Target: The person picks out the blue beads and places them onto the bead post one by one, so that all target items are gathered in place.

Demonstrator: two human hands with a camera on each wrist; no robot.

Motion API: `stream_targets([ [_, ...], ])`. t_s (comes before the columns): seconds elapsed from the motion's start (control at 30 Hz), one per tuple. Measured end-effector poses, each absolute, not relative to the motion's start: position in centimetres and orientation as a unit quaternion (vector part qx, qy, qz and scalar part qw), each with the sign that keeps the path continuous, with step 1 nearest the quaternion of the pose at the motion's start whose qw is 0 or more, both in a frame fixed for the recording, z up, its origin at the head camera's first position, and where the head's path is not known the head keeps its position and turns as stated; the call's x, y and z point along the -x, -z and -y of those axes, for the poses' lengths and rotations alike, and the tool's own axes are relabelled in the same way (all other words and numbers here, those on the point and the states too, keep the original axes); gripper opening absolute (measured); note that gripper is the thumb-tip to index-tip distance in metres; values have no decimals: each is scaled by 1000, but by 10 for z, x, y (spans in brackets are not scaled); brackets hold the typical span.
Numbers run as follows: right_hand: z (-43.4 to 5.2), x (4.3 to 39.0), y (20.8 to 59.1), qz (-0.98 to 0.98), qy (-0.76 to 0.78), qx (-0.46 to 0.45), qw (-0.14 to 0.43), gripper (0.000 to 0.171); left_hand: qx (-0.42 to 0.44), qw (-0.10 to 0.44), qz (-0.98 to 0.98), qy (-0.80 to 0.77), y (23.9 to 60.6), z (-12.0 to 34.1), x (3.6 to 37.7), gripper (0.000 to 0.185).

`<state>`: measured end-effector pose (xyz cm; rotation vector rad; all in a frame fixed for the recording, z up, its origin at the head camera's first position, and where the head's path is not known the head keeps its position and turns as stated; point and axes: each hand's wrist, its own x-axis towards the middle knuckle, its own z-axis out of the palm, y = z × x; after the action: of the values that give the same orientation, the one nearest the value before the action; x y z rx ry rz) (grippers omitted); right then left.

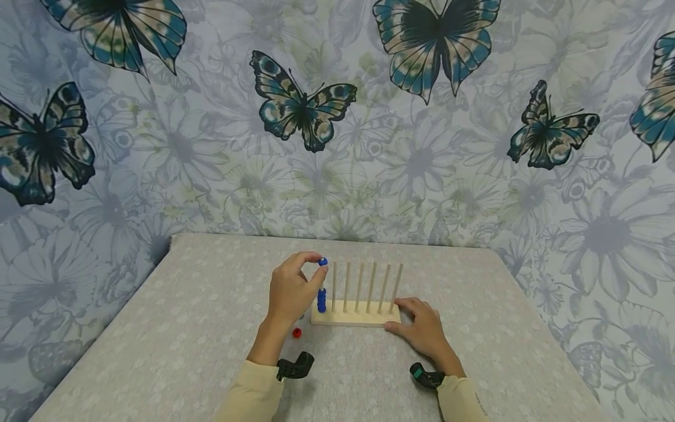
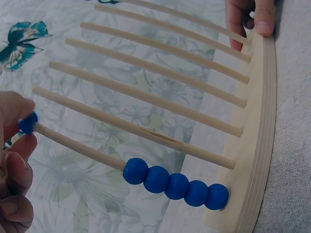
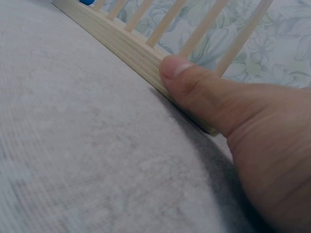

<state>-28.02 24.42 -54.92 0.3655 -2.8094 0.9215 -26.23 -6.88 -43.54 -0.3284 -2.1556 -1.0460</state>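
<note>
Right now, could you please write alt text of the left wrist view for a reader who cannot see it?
The left hand pinches a blue bead at the tip of the end peg of a wooden rack. Five blue beads sit stacked at that peg's foot. The right hand holds the rack's far end.

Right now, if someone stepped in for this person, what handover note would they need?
Left hand: pinches a blue bead at the tip of the leftmost peg.
Right hand: steadies the right end of the wooden peg rack, thumb against its base.
Done: five blue beads sit stacked at the bottom of that peg.
Left: the held bead is not yet slid down; the other six pegs are bare; a red bead lies on the table near the left wrist.
</note>
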Motion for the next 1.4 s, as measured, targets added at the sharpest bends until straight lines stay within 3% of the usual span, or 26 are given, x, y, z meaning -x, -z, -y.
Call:
stream_targets([
  [0.37, -244, 279, 547, 942, -309, -118, 66, 76, 115, 361, 834, 402, 433, 69, 262, 28],
  [0.77, -247, 280, 546, 940, -310, -120, 82, 74, 105, 367, 824, 418, 429, 69, 260, 20],
  [1.0, -244, 278, 548, 940, -315, -116, 64, 75, 96, 359, 831, 414, 436, 79, 254, 21],
  [1.4, -244, 277, 547, 938, -309, -131, 88, 72, 68, 338, 844, 412, 439, 93, 245, 23],
])
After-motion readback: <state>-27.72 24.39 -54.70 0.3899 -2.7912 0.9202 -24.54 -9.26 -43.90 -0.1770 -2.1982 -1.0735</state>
